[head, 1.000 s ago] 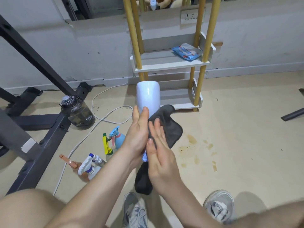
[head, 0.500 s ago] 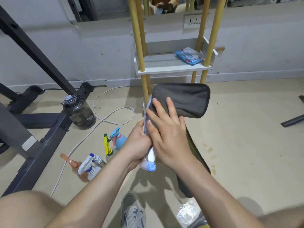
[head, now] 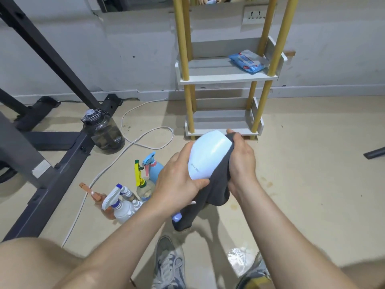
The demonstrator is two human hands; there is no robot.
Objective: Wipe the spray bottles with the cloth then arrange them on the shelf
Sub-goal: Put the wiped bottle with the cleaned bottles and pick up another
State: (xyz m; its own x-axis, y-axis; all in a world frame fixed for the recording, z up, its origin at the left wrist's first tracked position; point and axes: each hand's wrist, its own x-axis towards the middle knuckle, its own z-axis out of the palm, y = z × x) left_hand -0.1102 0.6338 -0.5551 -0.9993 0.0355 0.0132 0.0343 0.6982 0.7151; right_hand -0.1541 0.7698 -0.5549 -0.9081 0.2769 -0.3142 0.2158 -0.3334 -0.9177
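Grey cloth (head: 216, 184) now bunched in right hand (head: 242, 161) against bottle (head: 208, 155); left hand (head: 177, 180) grips bottle.

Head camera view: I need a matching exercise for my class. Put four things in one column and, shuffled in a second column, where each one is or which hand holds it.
Things
1. pale blue spray bottle
2. dark grey cloth
3. blue wipes packet
4. dark water jug

Places
A. on the floor beside the black frame
B. on the upper tier of the shelf
C. gripped by the left hand
D. held by the right hand, pressed against the bottle

Pairs: 1-C, 2-D, 3-B, 4-A
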